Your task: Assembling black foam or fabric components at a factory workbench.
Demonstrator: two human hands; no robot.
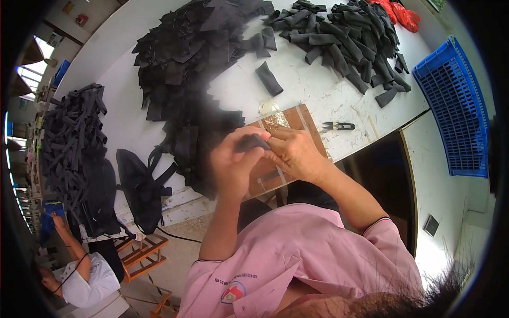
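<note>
My left hand (233,156) is closed around a small dark fabric piece (251,142), which looks folded or rolled. Against its right end, my right hand (294,151) pinches with fingers bent; the fingertips of both hands meet there. Beneath them lies a brown wooden board (303,120) with paler strips, at the table's near edge. A heap of flat black fabric pieces (180,58) reaches down to beside my left hand. Beyond the board lies a single black fabric tube (269,79). Black-handled thread snips (339,126) rest to the right of the board.
A pile of black fabric tubes (350,42) covers the far right, near a red plastic bag (405,17). A blue plastic crate (453,108) stands at the right. Dark strips (74,143) and a black bag (139,185) lie left. Another person (90,275) works at lower left, by a wooden stool (143,257).
</note>
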